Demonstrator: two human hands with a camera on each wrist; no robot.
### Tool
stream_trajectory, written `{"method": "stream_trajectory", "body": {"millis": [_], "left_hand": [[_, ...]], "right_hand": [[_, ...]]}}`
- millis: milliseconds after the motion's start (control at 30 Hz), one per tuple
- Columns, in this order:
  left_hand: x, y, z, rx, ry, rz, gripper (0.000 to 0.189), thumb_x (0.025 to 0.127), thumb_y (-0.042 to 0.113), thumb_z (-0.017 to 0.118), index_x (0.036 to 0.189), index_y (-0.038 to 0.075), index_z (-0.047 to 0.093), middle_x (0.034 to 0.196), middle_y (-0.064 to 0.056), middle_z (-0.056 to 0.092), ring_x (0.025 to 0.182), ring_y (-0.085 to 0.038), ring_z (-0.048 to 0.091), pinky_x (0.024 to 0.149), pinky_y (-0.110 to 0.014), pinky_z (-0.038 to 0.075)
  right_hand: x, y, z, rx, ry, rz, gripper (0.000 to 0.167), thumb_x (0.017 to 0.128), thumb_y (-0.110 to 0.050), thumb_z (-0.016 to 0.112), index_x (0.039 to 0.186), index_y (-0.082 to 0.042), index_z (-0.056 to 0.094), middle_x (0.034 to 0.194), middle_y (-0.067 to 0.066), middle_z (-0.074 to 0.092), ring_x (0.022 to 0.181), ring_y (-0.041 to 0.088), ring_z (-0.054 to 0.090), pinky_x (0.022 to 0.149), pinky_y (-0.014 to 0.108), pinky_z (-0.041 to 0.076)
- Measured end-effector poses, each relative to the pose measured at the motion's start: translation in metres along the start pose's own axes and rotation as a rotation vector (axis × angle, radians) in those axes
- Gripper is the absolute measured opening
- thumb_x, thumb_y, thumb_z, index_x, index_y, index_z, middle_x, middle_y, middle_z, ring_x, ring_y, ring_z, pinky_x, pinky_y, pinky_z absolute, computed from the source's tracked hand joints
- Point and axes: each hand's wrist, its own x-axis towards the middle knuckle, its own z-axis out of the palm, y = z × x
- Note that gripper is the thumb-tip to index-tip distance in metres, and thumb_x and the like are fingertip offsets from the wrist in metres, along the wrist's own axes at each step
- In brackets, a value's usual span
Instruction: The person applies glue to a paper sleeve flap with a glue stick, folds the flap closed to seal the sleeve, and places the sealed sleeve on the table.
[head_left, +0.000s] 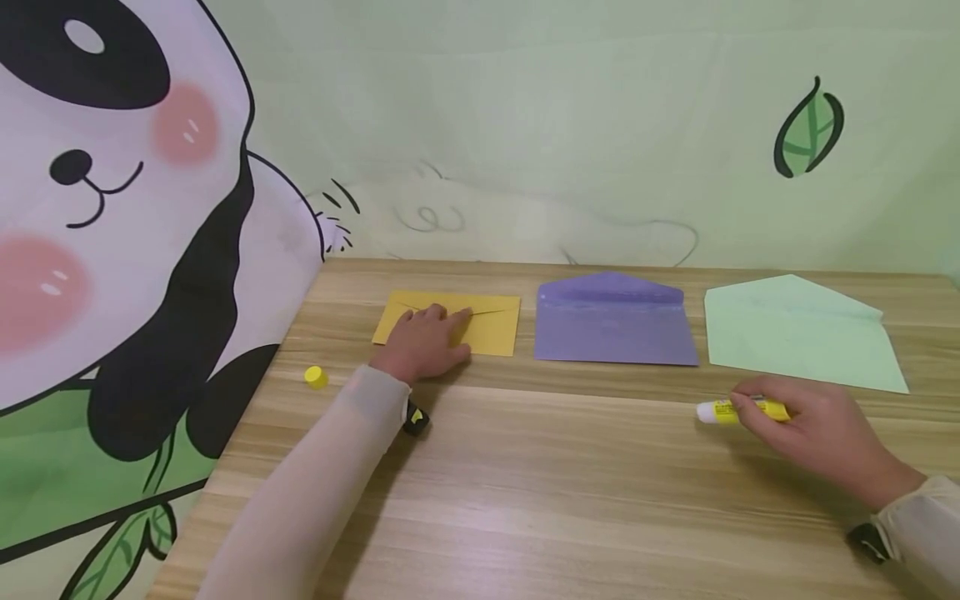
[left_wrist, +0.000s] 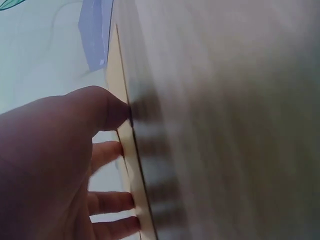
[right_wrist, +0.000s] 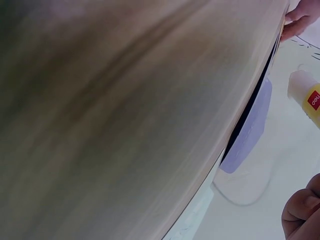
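Observation:
On the yellow envelope (head_left: 491, 329), whose flap is folded down, my left hand (head_left: 423, 342) lies with its fingers spread and touching the flap. The left wrist view shows the thumb at the envelope's near edge and fingertips along it. My right hand (head_left: 810, 425) grips a yellow glue stick (head_left: 727, 412), its white end pointing left, above the table in front of the mint green envelope. The purple envelope (head_left: 615, 329) lies in the middle with its flap up. At the right, the mint green envelope (head_left: 798, 337) also has its flap raised.
A small yellow cap (head_left: 316, 377) stands on the wooden table (head_left: 525, 500), left of the yellow envelope. Behind the table hangs a pale green backdrop (head_left: 525, 125) with a large printed panda (head_left: 165, 208) at the left.

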Motion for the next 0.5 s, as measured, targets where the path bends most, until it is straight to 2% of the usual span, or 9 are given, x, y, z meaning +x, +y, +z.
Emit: {"method": "stream_trajectory", "body": {"millis": [267, 500], "left_hand": [[0.010, 0.005, 0.003, 0.056, -0.025, -0.016, 0.065, 0.094, 0.046, 0.043, 0.157, 0.032, 0.035, 0.148, -0.019, 0.044, 0.131, -0.041, 0.047, 0.114, -0.058, 0.028], [0.008, 0.014, -0.002, 0.053, -0.044, -0.033, 0.063, 0.094, 0.043, 0.043, 0.156, 0.032, 0.036, 0.149, -0.022, 0.042, 0.130, -0.043, 0.047, 0.111, -0.060, 0.030]], "right_hand": [[0.001, 0.000, 0.000, 0.003, 0.003, -0.003, 0.022, 0.069, -0.006, 0.083, 0.084, -0.022, 0.076, 0.082, -0.008, 0.074, 0.068, -0.005, 0.054, 0.064, 0.010, 0.043], [0.000, 0.000, 0.002, 0.038, 0.015, -0.039, 0.020, 0.071, -0.006, 0.081, 0.084, -0.020, 0.077, 0.081, -0.006, 0.074, 0.065, -0.006, 0.051, 0.061, 0.011, 0.041]]}}
